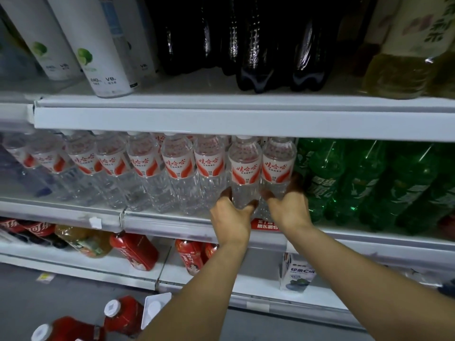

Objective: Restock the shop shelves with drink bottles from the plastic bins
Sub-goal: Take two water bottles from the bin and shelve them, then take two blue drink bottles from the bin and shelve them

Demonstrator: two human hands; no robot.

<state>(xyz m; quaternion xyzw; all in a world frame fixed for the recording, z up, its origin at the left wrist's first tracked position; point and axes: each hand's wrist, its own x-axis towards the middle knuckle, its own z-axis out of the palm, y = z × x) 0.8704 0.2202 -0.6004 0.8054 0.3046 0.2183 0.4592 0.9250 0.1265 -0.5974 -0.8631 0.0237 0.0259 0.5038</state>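
Observation:
Both my hands reach into the middle shelf (172,219). My left hand (231,215) grips the lower part of a clear water bottle (245,168) with a white and red label. Right beside it, my right hand (289,207) grips a second water bottle (277,166) of the same kind. Both bottles stand upright at the right end of a row of several matching water bottles (147,166). The bottles' bases are hidden behind my fingers.
Green soda bottles (369,183) stand just right of my right hand. The upper shelf holds white cans (98,50), dark cola bottles (256,50) and yellow-green drinks (398,75). Below are red bottles (138,249) and a carton (296,271). White-capped red bottles (120,313) lie at the bottom left.

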